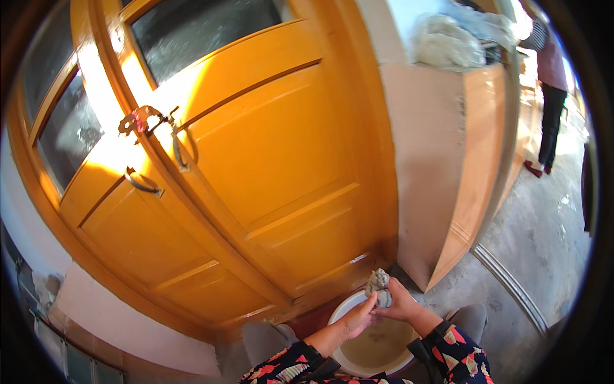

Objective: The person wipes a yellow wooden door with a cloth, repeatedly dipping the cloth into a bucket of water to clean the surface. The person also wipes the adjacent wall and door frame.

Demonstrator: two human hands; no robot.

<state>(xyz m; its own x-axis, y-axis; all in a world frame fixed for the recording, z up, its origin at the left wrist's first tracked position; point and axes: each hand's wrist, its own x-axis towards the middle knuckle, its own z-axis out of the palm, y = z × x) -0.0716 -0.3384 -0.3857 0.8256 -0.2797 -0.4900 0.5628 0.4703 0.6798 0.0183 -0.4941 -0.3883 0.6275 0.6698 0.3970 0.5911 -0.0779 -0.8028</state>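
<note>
One grey cloth (pixel 378 287) above one white basin (pixel 347 304)

At bottom centre I see the left hand (pixel 360 315) and right hand (pixel 401 303), fingers of both curled closed around the bunched cloth, over cloudy water (pixel 377 353). I count two orange-yellow door leaves (pixel 275 153) across left and centre, two pull handles (pixel 142 183), and one person (pixel 551 105) at upper right.

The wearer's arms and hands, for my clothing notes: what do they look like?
The left hand and right hand wear no gloves. The dark fabric left sleeve and right sleeve carry red-orange and cream shapes, with plain black cuffs.
</note>
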